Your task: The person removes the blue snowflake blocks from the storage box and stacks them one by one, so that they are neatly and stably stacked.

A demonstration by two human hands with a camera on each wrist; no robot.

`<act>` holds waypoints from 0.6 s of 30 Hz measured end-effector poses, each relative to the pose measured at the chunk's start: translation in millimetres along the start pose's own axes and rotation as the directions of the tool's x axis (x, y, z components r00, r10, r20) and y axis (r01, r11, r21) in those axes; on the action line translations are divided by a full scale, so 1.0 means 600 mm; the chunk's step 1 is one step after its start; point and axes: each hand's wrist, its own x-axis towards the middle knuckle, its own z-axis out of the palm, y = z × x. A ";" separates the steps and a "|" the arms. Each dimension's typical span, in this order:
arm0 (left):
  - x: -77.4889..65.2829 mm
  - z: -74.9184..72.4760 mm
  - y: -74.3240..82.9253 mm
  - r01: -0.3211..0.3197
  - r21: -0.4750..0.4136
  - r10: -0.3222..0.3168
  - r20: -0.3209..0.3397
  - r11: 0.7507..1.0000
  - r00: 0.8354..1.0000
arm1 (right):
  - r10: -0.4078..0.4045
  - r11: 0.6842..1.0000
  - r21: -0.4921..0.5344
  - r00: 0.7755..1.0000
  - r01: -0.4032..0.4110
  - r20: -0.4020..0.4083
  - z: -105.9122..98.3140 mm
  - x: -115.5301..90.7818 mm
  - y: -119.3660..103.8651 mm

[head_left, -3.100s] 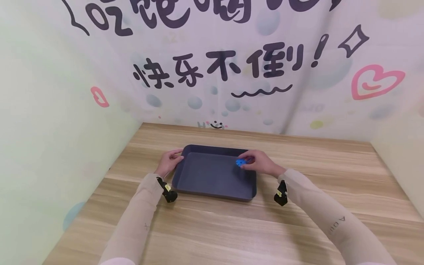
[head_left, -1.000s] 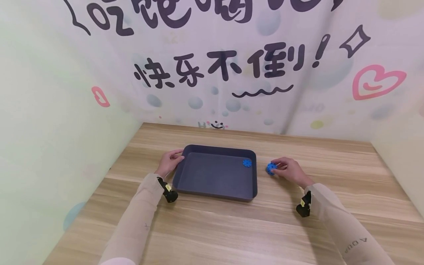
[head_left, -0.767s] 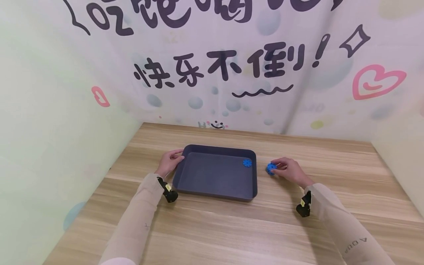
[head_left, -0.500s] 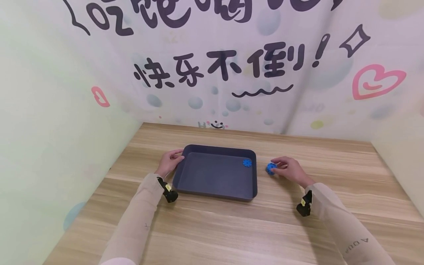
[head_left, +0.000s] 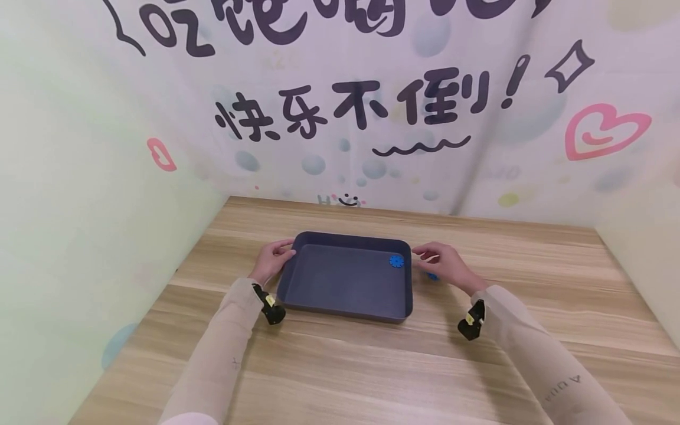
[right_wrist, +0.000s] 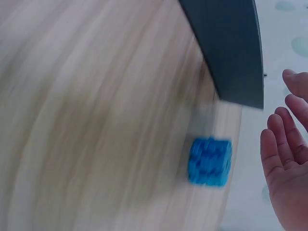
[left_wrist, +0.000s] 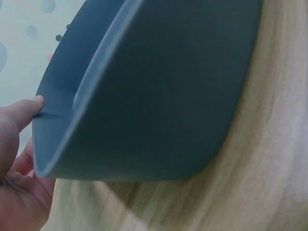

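A dark blue-grey rectangular tray (head_left: 345, 280) lies on the table. My left hand (head_left: 270, 261) holds its left end, the thumb on the rim in the left wrist view and the fingers outside the wall. One blue notched disc (head_left: 396, 261) lies flat in the tray's far right corner. Just right of the tray, a small stack of blue notched discs (right_wrist: 210, 161) stands on the table, mostly hidden by my hand in the head view. My right hand (head_left: 443, 262) hovers above that stack, beside the tray's right wall, fingers apart from the thumb and nothing seen between them.
The wood-grain table (head_left: 340, 372) runs back to a printed cloth wall (head_left: 297, 171) with large lettering. Pale walls stand at both sides. A black wrist camera (head_left: 471, 321) is strapped to each forearm.
My right hand set a blue disc into the tray, then moved right and held the stack of discs. It has since let go, rising and shifting left. The left hand stays put.
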 end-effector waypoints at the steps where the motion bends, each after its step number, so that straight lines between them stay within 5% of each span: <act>1: 0.000 0.000 0.000 0.001 0.002 -0.001 0.000 1.000 1.000 | -0.001 1.000 0.006 1.000 0.001 0.004 0.004 0.004 -0.004; 18: 0.001 -0.001 0.000 -0.011 0.005 0.011 0.008 1.000 1.000 | 0.010 1.000 0.010 1.000 -0.010 0.028 0.069 0.055 -0.050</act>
